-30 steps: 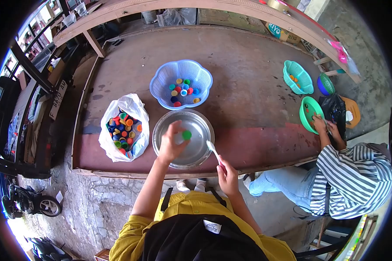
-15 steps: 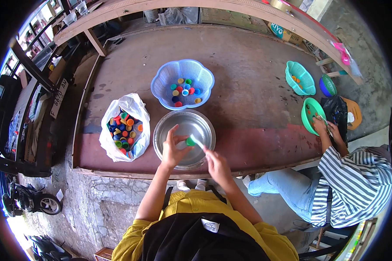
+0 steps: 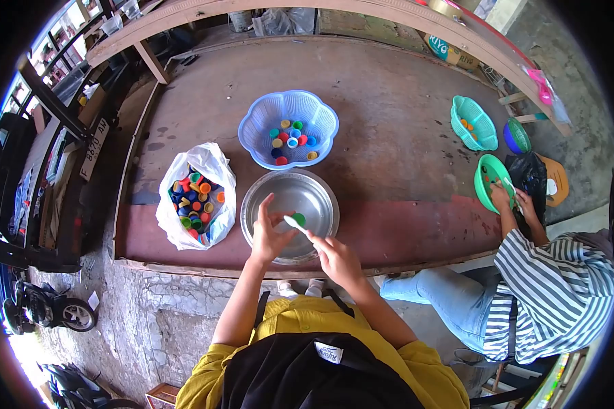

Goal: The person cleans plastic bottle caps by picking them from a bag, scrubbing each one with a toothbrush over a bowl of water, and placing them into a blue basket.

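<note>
Above the steel bowl (image 3: 320, 192), my left hand (image 3: 271, 235) has its thumb and fingers around a small green cap (image 3: 298, 219). The index finger points up. My right hand (image 3: 338, 260) grips a thin white tool (image 3: 297, 225), whose broad end lies against or very near the cap. Behind the bowl, a blue basket (image 3: 252, 129) holds several coloured caps. To the left stands an open white plastic bag (image 3: 218, 163) full of coloured caps.
At the right, a seated person in a striped top (image 3: 556, 279) works over a green bowl (image 3: 481, 180). Beyond it are a teal basket (image 3: 481, 126), a purple-green bowl (image 3: 516, 136) and a black bag (image 3: 527, 177). A wooden shelf (image 3: 348, 10) spans the back.
The white tool has shifted left and lies flatter, with my right hand slightly lower and to the left. The co-worker's hands have moved a little. The cap stays at my left hand.
</note>
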The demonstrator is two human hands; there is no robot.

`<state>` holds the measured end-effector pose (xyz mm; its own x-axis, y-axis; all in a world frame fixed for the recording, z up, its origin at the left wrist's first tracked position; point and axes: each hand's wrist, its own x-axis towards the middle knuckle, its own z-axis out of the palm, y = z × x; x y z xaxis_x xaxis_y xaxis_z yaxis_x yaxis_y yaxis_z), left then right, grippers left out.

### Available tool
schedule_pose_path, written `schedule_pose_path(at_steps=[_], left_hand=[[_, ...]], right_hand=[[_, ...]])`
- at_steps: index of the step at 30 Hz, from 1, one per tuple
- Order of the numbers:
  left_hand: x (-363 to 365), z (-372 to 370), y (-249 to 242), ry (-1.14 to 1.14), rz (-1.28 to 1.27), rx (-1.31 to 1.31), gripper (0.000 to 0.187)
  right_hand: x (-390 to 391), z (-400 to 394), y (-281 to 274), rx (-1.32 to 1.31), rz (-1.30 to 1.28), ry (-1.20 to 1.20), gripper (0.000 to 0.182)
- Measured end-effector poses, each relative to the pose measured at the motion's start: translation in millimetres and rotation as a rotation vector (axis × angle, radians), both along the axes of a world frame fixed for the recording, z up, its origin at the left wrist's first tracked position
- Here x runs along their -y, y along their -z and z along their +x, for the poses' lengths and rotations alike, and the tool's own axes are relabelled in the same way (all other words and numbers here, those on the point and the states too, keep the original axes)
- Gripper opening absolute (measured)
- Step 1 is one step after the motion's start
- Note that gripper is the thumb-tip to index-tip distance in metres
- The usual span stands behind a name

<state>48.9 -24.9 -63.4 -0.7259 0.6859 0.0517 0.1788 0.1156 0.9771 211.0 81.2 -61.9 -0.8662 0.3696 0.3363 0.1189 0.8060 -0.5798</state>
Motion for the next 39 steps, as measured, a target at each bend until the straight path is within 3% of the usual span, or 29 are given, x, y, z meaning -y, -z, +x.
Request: schedule_pose_path(at_steps=[4, 8, 12, 15, 19, 23, 25, 27, 30, 32, 34, 37, 39], left_hand=[[0.5, 2.7, 8.1, -0.001, 0.04, -0.033, 0.094], [-0.7, -1.1, 13.1, -0.019, 0.109, 0.016, 0.094], [0.2, 2.0, 10.4, -0.039, 0.088, 0.081, 0.092], [2.2, 3.7, 7.1, -0.031, 0.091, 0.064, 0.091], [3.1, 3.6, 8.8, -0.02, 0.134, 0.128, 0.091], [0.7, 5.8, -1.3, 0.002, 0.17, 0.189, 0.092], [0.5, 6.6, 0.1, 0.016, 0.143, 0.196, 0.092], [0.1, 6.5, -1.2, 0.021, 0.116, 0.169, 0.092], [0.7, 6.9, -10.1, 0.017, 0.064, 0.093, 0.092], [-0.2, 4.6, -14.6, 0.011, 0.022, 0.048, 0.091], [0.1, 5.6, -6.6, 0.01, 0.1, 0.079, 0.089], [0.2, 2.8, -1.3, -0.018, 0.152, 0.097, 0.085], [-0.9, 2.4, -1.1, -0.03, 0.162, 0.087, 0.082]], right_hand=[[-17.2, -2.8, 7.2, -0.068, -0.071, 0.17, 0.048], [0.3, 7.3, -3.1, -0.079, -0.057, -0.007, 0.043], [-14.3, 10.3, 4.2, -0.027, -0.144, 0.174, 0.043], [-0.9, 15.9, -8.4, -0.025, -0.072, -0.002, 0.039], [-15.2, 9.6, 8.1, -0.111, -0.161, 0.143, 0.049], [-2.3, 10.4, -8.7, 0.046, -0.049, -0.03, 0.04], [-9.9, 1.3, -9.9, -0.034, -0.201, 0.078, 0.042], [-20.7, -2.9, -7.2, 0.063, -0.113, 0.154, 0.043], [-9.2, -0.8, -14.6, -0.044, -0.052, 0.032, 0.045], [-12.3, -4.0, -8.5, -0.061, -0.082, 0.086, 0.045], [-20.2, -2.3, -3.3, 0.085, -0.036, 0.144, 0.045], [-9.6, 2.6, -13.0, -0.1, -0.153, 0.085, 0.045], [-4.4, 5.9, -9.7, -0.06, -0.089, 0.076, 0.041]])
